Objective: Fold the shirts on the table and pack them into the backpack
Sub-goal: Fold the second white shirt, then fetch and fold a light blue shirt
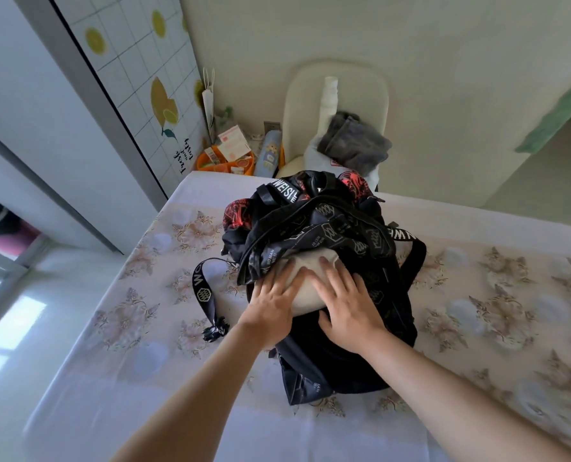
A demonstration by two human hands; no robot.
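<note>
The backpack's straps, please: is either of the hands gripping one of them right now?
No, the left hand and right hand both press flat, fingers straight, on the cream shirt in the opening of the backpack.

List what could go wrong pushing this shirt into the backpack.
1. Both the left hand and right hand press flat on the folded beige shirt, so its fold may bunch at the opening.
2. A flap of the black printed backpack droops over the shirt and might snag it.
3. Neither hand holds the backpack, so it could slide on the floral tablecloth.
</note>
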